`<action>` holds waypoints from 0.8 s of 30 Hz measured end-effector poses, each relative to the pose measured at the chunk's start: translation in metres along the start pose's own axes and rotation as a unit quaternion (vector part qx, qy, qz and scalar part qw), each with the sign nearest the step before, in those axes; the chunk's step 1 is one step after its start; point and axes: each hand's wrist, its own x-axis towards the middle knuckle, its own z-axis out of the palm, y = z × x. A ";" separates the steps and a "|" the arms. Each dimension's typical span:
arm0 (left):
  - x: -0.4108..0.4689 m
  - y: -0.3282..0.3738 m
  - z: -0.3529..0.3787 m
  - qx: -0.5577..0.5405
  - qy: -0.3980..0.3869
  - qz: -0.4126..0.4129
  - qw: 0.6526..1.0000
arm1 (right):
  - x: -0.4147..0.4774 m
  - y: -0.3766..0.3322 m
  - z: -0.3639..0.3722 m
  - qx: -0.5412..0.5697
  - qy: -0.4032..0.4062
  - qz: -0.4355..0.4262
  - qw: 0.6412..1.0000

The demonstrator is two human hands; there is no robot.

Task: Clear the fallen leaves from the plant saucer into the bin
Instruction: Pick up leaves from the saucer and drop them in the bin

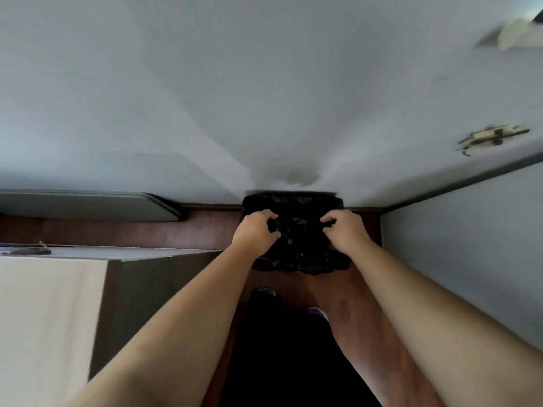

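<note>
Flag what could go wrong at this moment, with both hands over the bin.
1. Both hands, left hand and right hand, are curled at the black bin liner; if they tug it, the liner might slip off the bin.
2. Leaves released near the edge could land on the wooden floor.
3. The picture is blurred, so what each hand grips is unclear.

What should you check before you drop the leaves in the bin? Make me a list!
1. Both hands over the bin: ok, left hand and right hand are above it.
2. Black liner open: ok.
3. Leaves in the hands: cannot tell, fingers curled and blurred.
4. Bin upright against the wall: ok.
5. Saucer emptied: cannot tell, not in view.
</note>
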 end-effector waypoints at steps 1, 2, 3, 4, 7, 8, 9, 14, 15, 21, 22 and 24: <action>-0.006 0.002 -0.007 0.003 0.005 -0.001 1.000 | -0.003 -0.005 -0.007 -0.003 0.000 -0.009 1.000; -0.011 0.004 -0.014 0.006 0.008 -0.002 1.000 | -0.006 -0.011 -0.014 -0.006 0.001 -0.020 1.000; -0.019 0.006 -0.024 0.008 0.016 -0.003 1.000 | -0.011 -0.020 -0.022 -0.010 0.002 -0.033 0.999; -0.029 0.008 -0.033 0.009 0.027 -0.004 1.000 | -0.016 -0.030 -0.030 -0.011 0.003 -0.048 0.999; -0.062 0.015 -0.069 0.019 0.081 0.001 0.997 | -0.036 -0.069 -0.053 -0.014 0.009 -0.110 0.994; -0.078 0.016 -0.082 0.020 0.106 0.000 0.994 | -0.046 -0.087 -0.059 -0.017 0.010 -0.138 0.990; -0.095 0.015 -0.095 0.015 0.129 -0.002 0.992 | -0.057 -0.104 -0.062 -0.018 0.011 -0.163 0.986; -0.205 -0.018 -0.144 -0.026 0.263 -0.053 0.963 | -0.131 -0.201 -0.046 -0.049 -0.021 -0.306 0.951; -0.232 -0.032 -0.147 -0.039 0.291 -0.070 0.953 | -0.153 -0.221 -0.035 -0.059 -0.032 -0.340 0.938; -0.405 -0.126 -0.126 -0.116 0.423 -0.213 0.873 | -0.300 -0.300 0.062 -0.146 -0.115 -0.508 0.841; -0.430 -0.141 -0.117 -0.132 0.433 -0.239 0.859 | -0.321 -0.305 0.078 -0.160 -0.129 -0.529 0.823; -0.486 -0.179 -0.090 -0.170 0.453 -0.298 0.822 | -0.372 -0.312 0.117 -0.189 -0.169 -0.567 0.784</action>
